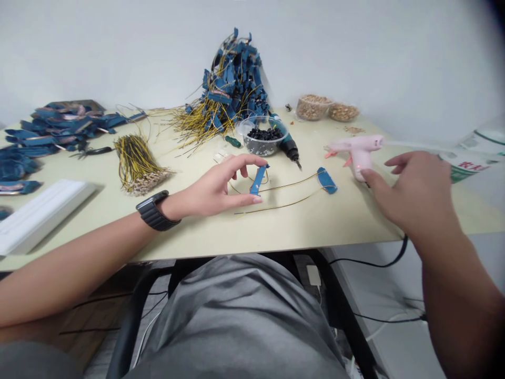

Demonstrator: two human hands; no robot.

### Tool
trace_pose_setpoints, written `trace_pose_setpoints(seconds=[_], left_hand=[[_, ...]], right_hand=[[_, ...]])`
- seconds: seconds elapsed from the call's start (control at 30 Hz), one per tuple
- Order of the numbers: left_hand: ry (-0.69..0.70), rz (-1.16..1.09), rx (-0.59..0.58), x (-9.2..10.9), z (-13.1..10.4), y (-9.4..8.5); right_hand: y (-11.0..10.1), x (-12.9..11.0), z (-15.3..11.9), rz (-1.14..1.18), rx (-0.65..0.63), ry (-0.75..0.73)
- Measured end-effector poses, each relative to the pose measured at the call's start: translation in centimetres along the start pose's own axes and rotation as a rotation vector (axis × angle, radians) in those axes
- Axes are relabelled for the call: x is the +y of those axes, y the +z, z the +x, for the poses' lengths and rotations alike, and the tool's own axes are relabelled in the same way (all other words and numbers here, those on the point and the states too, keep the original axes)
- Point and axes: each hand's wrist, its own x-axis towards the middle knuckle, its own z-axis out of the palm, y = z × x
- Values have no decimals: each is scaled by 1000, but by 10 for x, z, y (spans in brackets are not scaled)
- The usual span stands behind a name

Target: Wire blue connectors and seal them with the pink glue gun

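My left hand (221, 187) pinches a small blue plastic part (258, 180) by its two ends, between thumb and fingers, above the table. A thin wire loops beside that part. To its right, a second blue plastic part (327, 180) lies on the table with thin yellow-and-black wires (290, 185) running left from it. My right hand (418, 189) is at the handle end of a pink hot glue gun (361, 150). Its thumb tip is at or against the handle's base, and the other fingers are spread away, not wrapped around it.
Blue parts with wires pile up (236, 79) against the wall; more blue parts (59, 131) lie left. A wire bundle (136, 160), pliers (92, 151), white block (43, 213), bowl of black pieces (262, 145), power screwdriver (290, 145) and two tubs (313, 108) stand around.
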Motion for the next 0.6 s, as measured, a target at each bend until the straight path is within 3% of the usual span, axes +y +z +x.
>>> trace_pose_setpoints(seconds=[0.03,0.07,0.17,0.23,0.4,0.6], left_hand=[[5,12,0,1,0,0],[9,19,3,1,0,1],[26,-11,20,-1,-1,4],[40,-57,36,-6,-2,7],[35,-162,77,-17,-1,11],[9,-233,109,-20,1,9]], right_hand=[[-8,-9,-10,96,104,2],[-16,-21,-19,236,126,-39],[-33,-64,-32,716,-120,-252],[-34,-92,-29,871,-284,-329],[-14,-134,-13,1215,-741,-202],[-2,-150,-14,1543,-885,-72]])
